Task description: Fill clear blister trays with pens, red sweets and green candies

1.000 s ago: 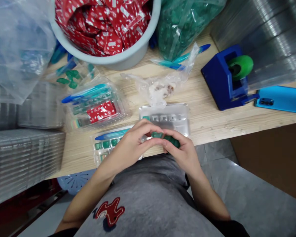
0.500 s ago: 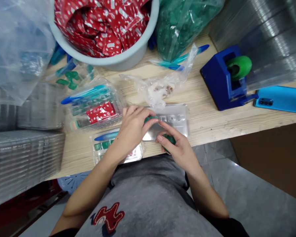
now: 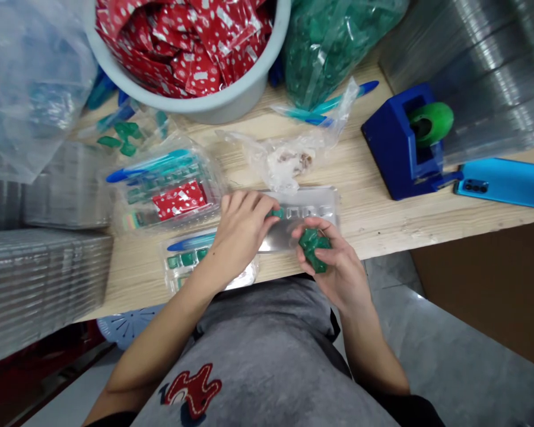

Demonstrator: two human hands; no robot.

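My right hand (image 3: 338, 261) is closed around a clump of small shiny green pieces (image 3: 315, 249), just over the front edge of the table. My left hand (image 3: 242, 228) reaches over a clear plastic tray (image 3: 285, 240) with a row of small square slots. Its thumb and fingertips pinch a small green piece (image 3: 277, 212) at the left part of that row; whether it sits fully in a slot I cannot tell. Under my left forearm lies another clear tray (image 3: 173, 270) with a blue pen (image 3: 191, 242) and green pieces in its slots.
A filled clear tray holds a red dotted packet (image 3: 180, 200). Behind stand a basin (image 3: 222, 107) of red packets and a bag of green pieces (image 3: 333, 47). To the right are a blue tape dispenser (image 3: 391, 142) and phone (image 3: 507, 182); stacked trays (image 3: 44, 284) stand left.
My right hand has drawn away from the left and turned, showing the green clump in it. My left hand stays over the tray, with the green piece now plainer at its fingertips.
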